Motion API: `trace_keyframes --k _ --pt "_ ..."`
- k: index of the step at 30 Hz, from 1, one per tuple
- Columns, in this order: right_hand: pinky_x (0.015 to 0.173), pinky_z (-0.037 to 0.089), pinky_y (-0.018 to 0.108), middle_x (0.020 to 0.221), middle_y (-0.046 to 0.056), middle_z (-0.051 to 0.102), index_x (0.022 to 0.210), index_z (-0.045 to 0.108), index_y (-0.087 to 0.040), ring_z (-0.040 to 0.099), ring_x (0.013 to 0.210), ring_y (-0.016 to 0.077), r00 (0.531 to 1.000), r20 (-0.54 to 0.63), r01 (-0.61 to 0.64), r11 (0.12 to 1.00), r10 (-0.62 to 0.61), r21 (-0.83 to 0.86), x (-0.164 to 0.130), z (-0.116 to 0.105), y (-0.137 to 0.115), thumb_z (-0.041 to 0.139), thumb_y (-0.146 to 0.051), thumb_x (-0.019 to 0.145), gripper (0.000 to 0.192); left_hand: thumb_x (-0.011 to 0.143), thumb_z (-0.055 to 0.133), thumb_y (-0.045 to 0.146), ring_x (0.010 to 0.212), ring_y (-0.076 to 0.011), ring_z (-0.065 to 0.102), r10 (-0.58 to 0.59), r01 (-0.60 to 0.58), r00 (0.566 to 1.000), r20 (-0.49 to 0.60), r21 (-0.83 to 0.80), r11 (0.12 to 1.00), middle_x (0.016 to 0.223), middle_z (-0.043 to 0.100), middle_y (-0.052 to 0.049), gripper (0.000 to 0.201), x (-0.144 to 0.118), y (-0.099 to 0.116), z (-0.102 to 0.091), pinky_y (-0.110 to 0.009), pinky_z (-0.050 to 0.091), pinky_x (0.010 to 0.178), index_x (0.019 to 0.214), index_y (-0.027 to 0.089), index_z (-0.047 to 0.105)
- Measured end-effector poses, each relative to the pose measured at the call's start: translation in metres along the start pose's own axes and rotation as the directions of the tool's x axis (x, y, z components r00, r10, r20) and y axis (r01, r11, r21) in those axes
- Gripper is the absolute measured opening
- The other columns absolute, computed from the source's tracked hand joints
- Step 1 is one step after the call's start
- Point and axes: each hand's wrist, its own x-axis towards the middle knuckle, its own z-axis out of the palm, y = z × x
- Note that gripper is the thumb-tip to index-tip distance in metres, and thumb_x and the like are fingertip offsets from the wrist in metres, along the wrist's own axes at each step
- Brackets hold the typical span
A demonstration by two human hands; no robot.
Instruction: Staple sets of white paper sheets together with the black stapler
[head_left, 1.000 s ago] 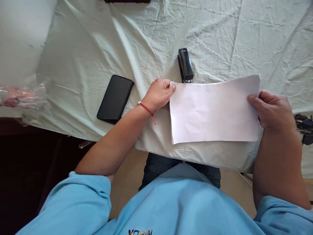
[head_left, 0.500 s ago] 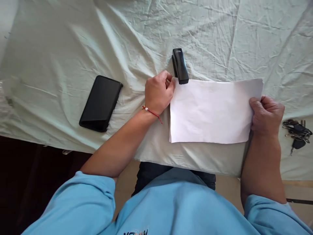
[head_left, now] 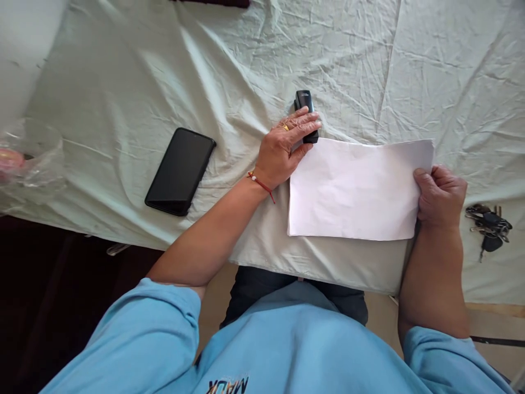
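Observation:
A small black stapler stands at the upper left corner of a stack of white paper sheets, its near end over the paper's edge. My left hand grips the stapler, fingers laid across its top and thumb by its near end. Part of the stapler is hidden under these fingers. At the paper's right edge my right hand pinches the sheets, thumb on top and fingers curled beneath. The stack lies flat near the table's front edge.
A black phone or tablet in a case lies left of my left forearm. To the right of my right hand is a bunch of keys. Clear plastic wrapping sits at the far left. A wrinkled pale green cloth covers the table.
My left hand has moved from the paper's upper left corner up and right onto the stapler. My right hand keeps its pinch on the paper. The whole view has shifted slightly.

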Motion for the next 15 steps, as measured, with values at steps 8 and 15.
trace_keyframes --k 8,15 --pt "0.055 0.03 0.022 0.066 -0.004 0.053 0.077 0.07 -0.014 0.04 0.06 0.0051 1.0 -0.002 -0.005 0.998 0.005 0.055 0.001 0.0 0.001 0.082 -0.044 0.068 0.034 0.101 0.066 0.028 0.156 -0.0279 0.059 0.025 -0.031 0.996 -0.08 -0.075 0.997 0.156 0.071 0.001 0.04 -0.007 -0.005 -0.005 -0.058 0.045 0.138 0.141 0.032 0.07" --pt "0.056 0.033 0.022 0.069 -0.003 0.055 0.079 0.071 -0.014 0.042 0.061 0.0057 1.0 0.002 0.0 0.997 0.0 0.077 0.0 0.001 0.002 0.082 -0.045 0.069 0.034 0.102 0.061 0.03 0.153 -0.0282 0.062 -0.017 0.001 0.987 -0.16 -0.098 0.995 0.148 0.076 0.002 0.034 -0.007 -0.012 -0.006 -0.056 0.046 0.136 0.13 0.035 0.079"
